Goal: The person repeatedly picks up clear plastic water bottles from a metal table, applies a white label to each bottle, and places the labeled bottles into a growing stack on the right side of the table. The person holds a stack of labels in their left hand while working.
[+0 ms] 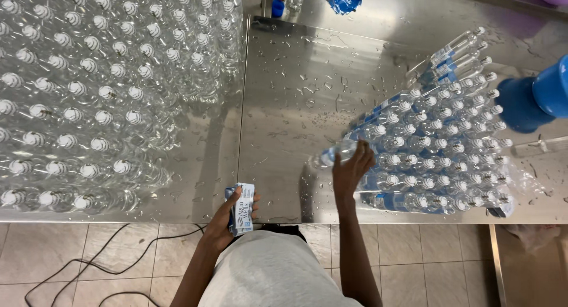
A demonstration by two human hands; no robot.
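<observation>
Bright even light, glare on wet steel table [296, 94], sharp focus.

A stainless steel desk [284, 88] fills the far part of the scene, its surface wet with scattered water drops and shining under bright overhead light. A seam runs down it near the middle. Nearer, the floor [89, 248] is laid with pale beige tiles, and a thin black cable [112, 262] loops across it on the left. At the far right stands a blue plastic cylinder [532, 100].
</observation>
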